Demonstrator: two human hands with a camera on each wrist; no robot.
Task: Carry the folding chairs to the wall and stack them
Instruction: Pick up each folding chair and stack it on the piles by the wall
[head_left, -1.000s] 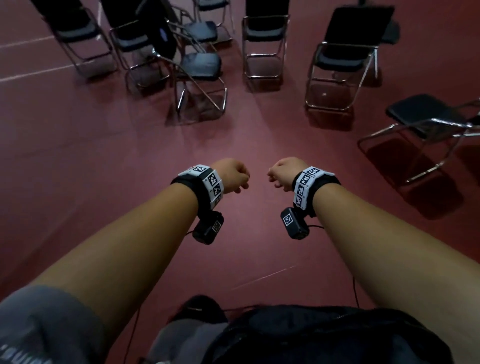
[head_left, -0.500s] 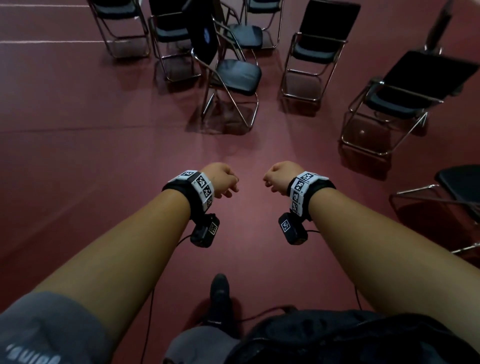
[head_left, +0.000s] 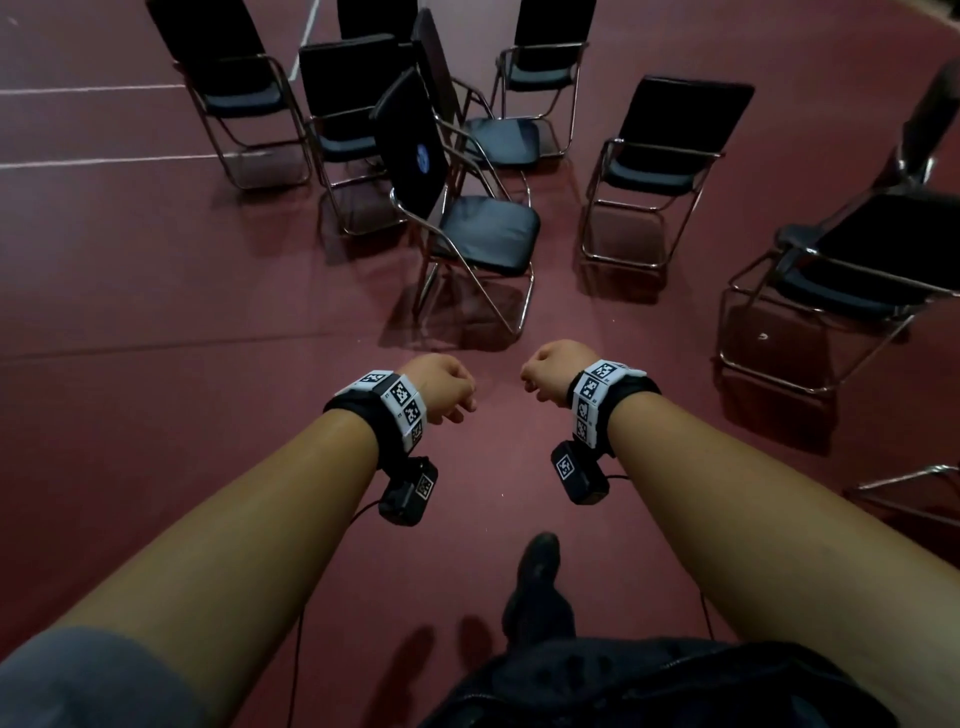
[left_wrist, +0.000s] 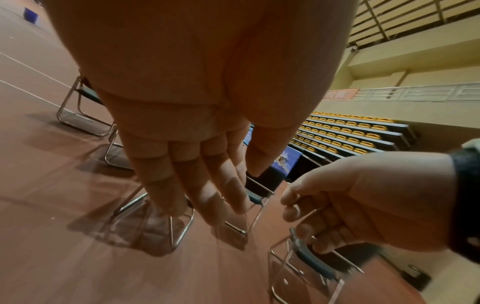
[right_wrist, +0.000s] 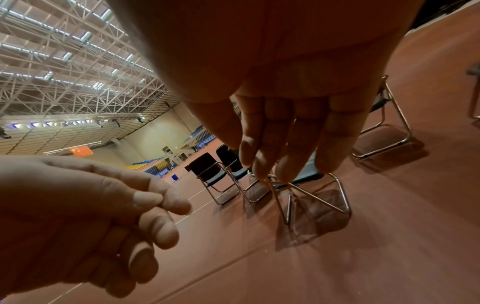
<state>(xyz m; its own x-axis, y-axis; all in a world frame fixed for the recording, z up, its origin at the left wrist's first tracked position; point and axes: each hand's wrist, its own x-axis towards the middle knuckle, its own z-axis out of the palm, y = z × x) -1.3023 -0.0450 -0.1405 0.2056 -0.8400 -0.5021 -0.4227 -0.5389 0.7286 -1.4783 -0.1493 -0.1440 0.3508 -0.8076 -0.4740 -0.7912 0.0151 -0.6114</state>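
A: From the head view, both hands are hanging empty in front of the nearest folding chair (head_left: 467, 218), the left hand (head_left: 441, 387) and right hand (head_left: 550, 371) loosely curled, touching nothing. That chair is standing open on the red floor (head_left: 156, 312), the other chairs (head_left: 660, 150) ringed behind and to its right.

B: And the left wrist view?

A: Left fingers (left_wrist: 182, 185) are dangling relaxed, near-straight, holding nothing; chair frames are showing beyond them.

B: Right wrist?

A: Same: right fingers (right_wrist: 285, 148) are drooping loose above that chair's chrome legs (right_wrist: 311, 197).

B: So the advice?

A: I'd judge they're approaching; best to fold the seat first, then grip the backrest frame with both hands.
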